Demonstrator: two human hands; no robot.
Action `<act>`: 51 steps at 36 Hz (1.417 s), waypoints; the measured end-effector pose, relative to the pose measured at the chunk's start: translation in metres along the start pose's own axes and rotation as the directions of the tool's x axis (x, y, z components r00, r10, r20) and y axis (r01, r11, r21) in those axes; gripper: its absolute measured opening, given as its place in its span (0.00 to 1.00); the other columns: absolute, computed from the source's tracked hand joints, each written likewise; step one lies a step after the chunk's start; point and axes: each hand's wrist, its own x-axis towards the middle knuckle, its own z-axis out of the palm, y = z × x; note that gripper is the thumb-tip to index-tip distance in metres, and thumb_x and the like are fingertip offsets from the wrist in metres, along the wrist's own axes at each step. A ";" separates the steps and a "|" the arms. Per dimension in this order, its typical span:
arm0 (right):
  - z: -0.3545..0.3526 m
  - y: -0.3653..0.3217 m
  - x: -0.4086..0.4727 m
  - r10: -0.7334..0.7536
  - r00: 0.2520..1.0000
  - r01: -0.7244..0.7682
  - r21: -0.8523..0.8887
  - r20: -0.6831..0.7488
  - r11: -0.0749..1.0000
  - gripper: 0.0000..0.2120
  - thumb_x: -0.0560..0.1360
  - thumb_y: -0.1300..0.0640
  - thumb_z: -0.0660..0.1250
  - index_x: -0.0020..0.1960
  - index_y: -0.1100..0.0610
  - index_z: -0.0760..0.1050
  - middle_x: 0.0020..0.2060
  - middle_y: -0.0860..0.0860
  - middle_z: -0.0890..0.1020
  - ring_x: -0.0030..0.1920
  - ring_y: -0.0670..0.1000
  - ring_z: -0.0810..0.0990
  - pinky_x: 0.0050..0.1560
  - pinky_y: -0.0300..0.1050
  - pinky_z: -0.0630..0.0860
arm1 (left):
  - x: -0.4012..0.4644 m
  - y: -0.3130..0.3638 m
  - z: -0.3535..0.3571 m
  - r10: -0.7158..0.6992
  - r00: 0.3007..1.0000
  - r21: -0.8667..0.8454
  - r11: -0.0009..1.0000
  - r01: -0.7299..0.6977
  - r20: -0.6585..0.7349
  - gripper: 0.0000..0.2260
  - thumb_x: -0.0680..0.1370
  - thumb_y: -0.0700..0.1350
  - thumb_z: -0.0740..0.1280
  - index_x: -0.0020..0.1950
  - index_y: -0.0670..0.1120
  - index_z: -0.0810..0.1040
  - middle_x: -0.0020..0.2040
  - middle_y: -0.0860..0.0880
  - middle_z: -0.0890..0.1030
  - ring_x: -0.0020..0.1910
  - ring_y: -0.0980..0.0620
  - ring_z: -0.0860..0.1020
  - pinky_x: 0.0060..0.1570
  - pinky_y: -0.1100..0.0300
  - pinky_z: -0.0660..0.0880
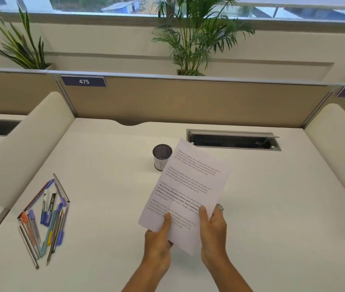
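Fingers (pixel 167 222) of the left hand (pixel 158 243) and right hand (pixel 213 232) clamp the printed sheet (pixel 190 182) at its near end, above the counter (pixel 283 207). Its far corner, seemingly near the mesh cup (pixel 162 157), could tip that if swung.

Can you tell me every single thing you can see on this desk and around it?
printed sheet: one, white with dark text, held up over the desk's middle.
pen cup: one, dark mesh, on the desk just behind the sheet, nothing sticking out.
pens and pencils: a loose heap, too jumbled to count, blue, purple, orange, teal, yellow and black, on the desk's left side.
desk: one, white.
cable hatch: one, grey frame, open, at the desk's back right.
divider: one, beige, behind the desk.
number signs: two, dark blue, along the divider's top; the left one reads 475, the right one is cut off.
plants: two, green, behind the divider.
left hand: grips the sheet's bottom left.
right hand: grips the sheet's right edge.
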 end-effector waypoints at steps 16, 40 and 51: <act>-0.157 -0.033 0.090 0.064 0.990 -0.083 -0.158 -0.126 0.984 0.09 0.82 0.64 0.71 0.59 0.54 0.84 0.48 0.48 0.88 0.46 0.51 0.86 0.47 0.43 0.80 | 0.023 -0.050 0.030 0.007 0.991 0.487 0.870 -0.072 0.134 0.08 0.86 0.47 0.69 0.62 0.52 0.86 0.56 0.52 0.90 0.52 0.52 0.89 0.51 0.55 0.86; -0.244 -0.014 0.126 0.258 0.964 -0.263 -0.320 -0.061 0.910 0.08 0.82 0.61 0.72 0.51 0.49 0.86 0.42 0.45 0.91 0.43 0.50 0.90 0.38 0.44 0.83 | 0.116 -0.097 0.122 0.238 0.869 0.877 0.109 -0.467 0.434 0.18 0.88 0.48 0.63 0.75 0.39 0.76 0.77 0.43 0.76 0.86 0.40 0.58 0.84 0.43 0.54; -0.244 0.003 0.120 0.272 0.961 -0.272 -0.298 -0.042 0.915 0.08 0.82 0.60 0.72 0.52 0.48 0.86 0.42 0.42 0.91 0.41 0.48 0.90 0.39 0.44 0.83 | 0.120 -0.111 0.126 0.190 0.888 0.898 0.062 -0.435 0.418 0.22 0.88 0.50 0.60 0.79 0.40 0.73 0.85 0.41 0.62 0.88 0.40 0.48 0.85 0.38 0.41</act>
